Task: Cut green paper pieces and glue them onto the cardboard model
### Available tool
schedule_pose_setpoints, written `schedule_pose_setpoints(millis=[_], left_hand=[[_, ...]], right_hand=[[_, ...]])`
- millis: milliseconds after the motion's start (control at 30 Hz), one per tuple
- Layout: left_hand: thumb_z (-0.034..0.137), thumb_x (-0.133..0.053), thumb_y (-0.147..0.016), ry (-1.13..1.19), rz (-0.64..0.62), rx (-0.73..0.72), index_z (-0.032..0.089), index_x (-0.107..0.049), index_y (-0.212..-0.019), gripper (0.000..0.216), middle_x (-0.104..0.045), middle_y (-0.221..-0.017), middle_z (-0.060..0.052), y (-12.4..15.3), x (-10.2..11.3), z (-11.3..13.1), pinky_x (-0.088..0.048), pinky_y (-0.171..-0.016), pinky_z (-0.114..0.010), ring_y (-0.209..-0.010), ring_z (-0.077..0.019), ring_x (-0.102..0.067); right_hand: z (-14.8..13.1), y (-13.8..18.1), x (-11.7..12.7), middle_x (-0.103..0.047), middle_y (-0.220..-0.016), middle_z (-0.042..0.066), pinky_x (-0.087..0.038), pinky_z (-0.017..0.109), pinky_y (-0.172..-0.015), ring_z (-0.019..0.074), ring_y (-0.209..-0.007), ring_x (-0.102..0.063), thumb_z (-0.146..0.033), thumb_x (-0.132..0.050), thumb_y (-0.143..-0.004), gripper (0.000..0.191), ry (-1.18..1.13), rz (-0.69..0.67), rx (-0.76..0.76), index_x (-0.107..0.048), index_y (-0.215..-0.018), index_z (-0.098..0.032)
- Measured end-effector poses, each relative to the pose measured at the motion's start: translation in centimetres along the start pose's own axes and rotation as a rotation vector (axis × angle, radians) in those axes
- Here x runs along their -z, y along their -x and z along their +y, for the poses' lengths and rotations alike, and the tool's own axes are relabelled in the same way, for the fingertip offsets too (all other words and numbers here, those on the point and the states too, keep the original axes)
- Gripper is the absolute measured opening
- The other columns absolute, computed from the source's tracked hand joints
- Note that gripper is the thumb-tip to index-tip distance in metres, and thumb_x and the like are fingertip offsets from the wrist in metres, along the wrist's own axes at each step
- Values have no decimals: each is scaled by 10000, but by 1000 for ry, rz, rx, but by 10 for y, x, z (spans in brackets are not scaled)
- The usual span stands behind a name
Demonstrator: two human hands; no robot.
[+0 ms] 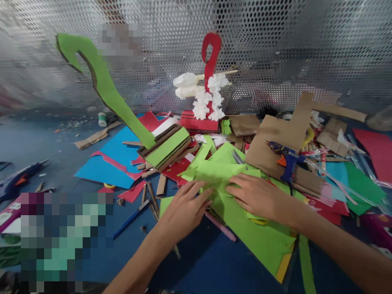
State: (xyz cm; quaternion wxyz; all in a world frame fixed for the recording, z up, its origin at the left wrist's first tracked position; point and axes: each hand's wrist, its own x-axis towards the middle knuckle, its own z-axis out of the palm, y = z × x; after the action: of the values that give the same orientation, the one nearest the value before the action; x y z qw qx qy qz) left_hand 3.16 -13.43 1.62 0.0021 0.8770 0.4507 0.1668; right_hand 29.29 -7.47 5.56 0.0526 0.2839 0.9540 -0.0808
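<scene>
My left hand [187, 204] bends its fingers over the near edge of a piece of light green paper [219, 169], thumb side towards the middle. Opposite it, my right hand [259, 196] curls its fingers onto the same paper from the right. Both hands grip the paper, though some fingertips are hidden. Beneath them lies a larger green sheet [260, 241]. Scissors show grey blades [238, 157] just beyond the paper; a yellow handle [259, 221] peeks out below my right hand. A pink pen [221, 226] lies between my hands, nearer to me.
A tall green cardboard hook shape [105, 87] rises from a box-like base [167, 149]. Behind stands a red hook shape [211, 57] with white paper flowers [202, 104]. A blue glue gun [288, 159] rests on cardboard [263, 139]. A blue cutter [131, 218] lies left.
</scene>
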Motion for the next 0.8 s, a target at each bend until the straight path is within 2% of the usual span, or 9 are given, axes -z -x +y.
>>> schedule_pose_setpoints(millis=[133,300,533,667,800], left_hand=[[329,-556,-1059,0,-62,-44,214,-665,-1385,363,-669,-1397,-142,1,-11,7,-566,-1057,-469,-1281,-303,-626],[402,-517,-1076,-72,-118,-57,268,-580,-1511,460,-649,-1417,-130,1,-13,10,-540,-1057,-477,-1303,-320,-585],[456,-533,-1063,-161,-152,-39,386,-467,-1602,547,-639,-1389,-111,-3,-7,26,-499,-1072,-447,-1317,-320,-544],[470,-540,-1056,-183,-158,-39,389,-468,-1602,556,-651,-1361,-113,-6,-5,30,-506,-1044,-455,-1292,-335,-551],[460,-543,-1056,-153,-147,-43,397,-495,-1583,532,-657,-1344,-110,-8,-2,29,-518,-1014,-425,-1278,-324,-558]], right_hand=[[3,1,1,-689,-1302,174,-559,462,-969,317,-1175,-663,-164,-569,-1025,307,-28,-6,-3,-719,-1293,-165],[26,13,8,-675,-1381,157,-531,445,-1012,294,-1235,-645,-253,-592,-1044,380,-179,23,60,-656,-1412,-182],[45,24,27,-734,-1254,138,-505,412,-997,265,-1136,-672,-124,-533,-1036,297,-181,31,66,-767,-1214,-170],[43,24,27,-724,-1279,127,-497,405,-1001,272,-1176,-657,-29,-545,-974,351,-145,-15,85,-793,-1167,-186],[48,27,27,-716,-1292,126,-499,394,-997,262,-1179,-655,-32,-515,-988,363,-153,-8,82,-799,-1160,-180]])
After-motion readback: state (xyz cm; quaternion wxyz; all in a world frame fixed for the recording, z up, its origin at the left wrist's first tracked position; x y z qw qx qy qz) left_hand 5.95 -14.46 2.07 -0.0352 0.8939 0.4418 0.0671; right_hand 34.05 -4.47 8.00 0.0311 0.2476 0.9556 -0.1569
